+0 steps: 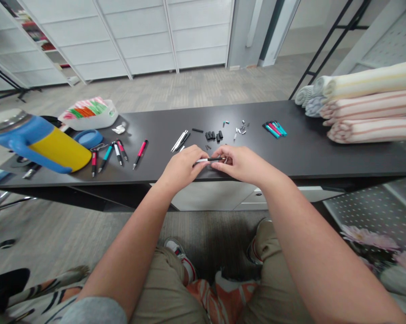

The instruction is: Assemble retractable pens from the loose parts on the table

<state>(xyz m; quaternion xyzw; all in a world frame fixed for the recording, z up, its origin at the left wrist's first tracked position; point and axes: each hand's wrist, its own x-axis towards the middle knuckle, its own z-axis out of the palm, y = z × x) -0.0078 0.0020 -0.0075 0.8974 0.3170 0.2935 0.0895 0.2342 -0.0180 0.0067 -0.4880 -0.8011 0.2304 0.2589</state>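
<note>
Creased khaki trousers (162,288) sit closest, bare forearms (131,252) stretching past them to a smooth black surface (277,155). Above its front part, the left hand (184,166) pinches a slender rod (209,159), white then black, between thumb and bent fingers. The right hand (235,163) curls half closed at the rod's dark end; whether it grips, I can't tell. Just beyond sit stubby black sleeves (212,135), skinny white sticks (179,141) and tiny shiny bits (243,128). Glossy pens (118,152) lie to the left, near a rounded blue-and-yellow jug (59,146); slim coloured tubes (274,129) lie right, then soft, striped cloth rolls (371,105) stacked like logs.
</note>
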